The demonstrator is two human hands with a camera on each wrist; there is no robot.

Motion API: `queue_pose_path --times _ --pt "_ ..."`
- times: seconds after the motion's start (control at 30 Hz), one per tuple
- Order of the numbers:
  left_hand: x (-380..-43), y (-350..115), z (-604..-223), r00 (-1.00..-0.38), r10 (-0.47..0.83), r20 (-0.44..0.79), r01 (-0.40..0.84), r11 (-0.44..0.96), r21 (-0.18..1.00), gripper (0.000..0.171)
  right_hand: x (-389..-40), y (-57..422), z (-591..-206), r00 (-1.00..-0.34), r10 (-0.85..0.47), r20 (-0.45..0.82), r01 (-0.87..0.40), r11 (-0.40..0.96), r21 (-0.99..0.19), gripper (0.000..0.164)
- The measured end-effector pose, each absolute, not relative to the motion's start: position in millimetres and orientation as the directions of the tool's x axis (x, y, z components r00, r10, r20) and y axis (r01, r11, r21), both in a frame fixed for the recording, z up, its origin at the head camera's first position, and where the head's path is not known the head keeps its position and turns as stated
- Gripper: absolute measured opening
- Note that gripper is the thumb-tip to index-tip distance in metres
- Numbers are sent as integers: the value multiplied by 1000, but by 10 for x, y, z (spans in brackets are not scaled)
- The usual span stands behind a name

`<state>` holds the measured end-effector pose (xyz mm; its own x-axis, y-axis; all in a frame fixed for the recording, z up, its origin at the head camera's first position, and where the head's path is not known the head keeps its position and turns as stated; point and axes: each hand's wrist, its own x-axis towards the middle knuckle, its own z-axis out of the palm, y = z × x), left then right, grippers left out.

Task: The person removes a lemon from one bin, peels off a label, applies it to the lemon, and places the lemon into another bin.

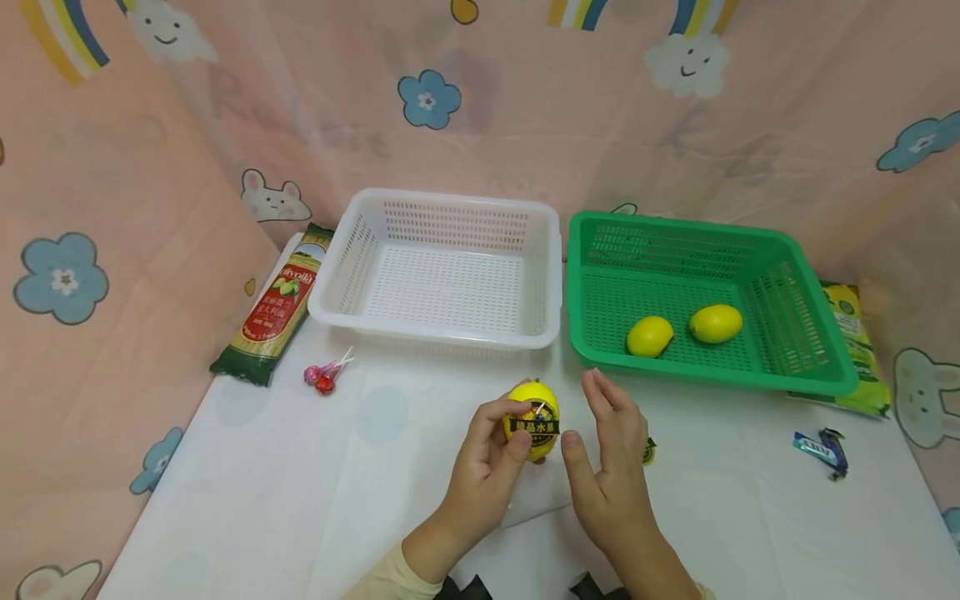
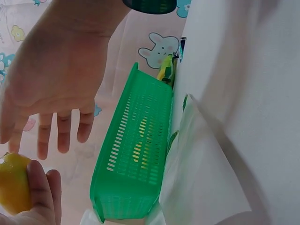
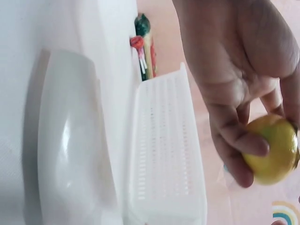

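Note:
A yellow lemon (image 1: 534, 396) with a black and gold label (image 1: 534, 427) across its front is in my left hand (image 1: 480, 471). Its thumb and fingers grip the fruit from the left side. My right hand (image 1: 615, 479) is beside the lemon, fingers extended and apart from it, holding nothing. Under the hands lies a curled white sheet (image 2: 201, 173), partly hidden by them in the head view. A dark and gold round sticker (image 1: 649, 451) peeks out by the right hand. Two more lemons, one (image 1: 650, 337) left of the other (image 1: 716, 323), lie in the green basket (image 1: 705, 379).
A white basket (image 1: 435, 332) stands left of the green one. To its left are a pasta packet (image 1: 277, 304) and lollipops (image 1: 326, 377). On the right, a green and yellow bag (image 1: 855, 350) is partly behind the green basket, with small wrapped candies (image 1: 822, 450) nearer.

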<state>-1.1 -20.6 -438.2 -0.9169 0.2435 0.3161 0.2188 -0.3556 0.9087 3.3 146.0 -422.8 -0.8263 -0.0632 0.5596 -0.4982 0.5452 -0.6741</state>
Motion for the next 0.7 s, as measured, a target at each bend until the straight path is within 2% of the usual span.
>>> queue_pose_path --times 0.13,0.4,0.47,0.7 --pt "-8 -206 -4370 -926 243 290 178 -399 900 32 47 1502 -4258 -832 -52 552 -482 560 -674 58" --pt "-26 -175 -4361 -923 266 279 132 -462 877 42 85 1434 -4300 -838 -67 542 -483 555 -677 42" --pt "-29 -171 -4366 -921 267 285 136 -466 874 43 85 1426 -4305 -832 -63 552 -489 554 -674 42" --pt "-28 -166 -4371 -920 263 291 147 -456 878 43 95 1506 -4305 -878 -65 475 -413 605 -680 54"
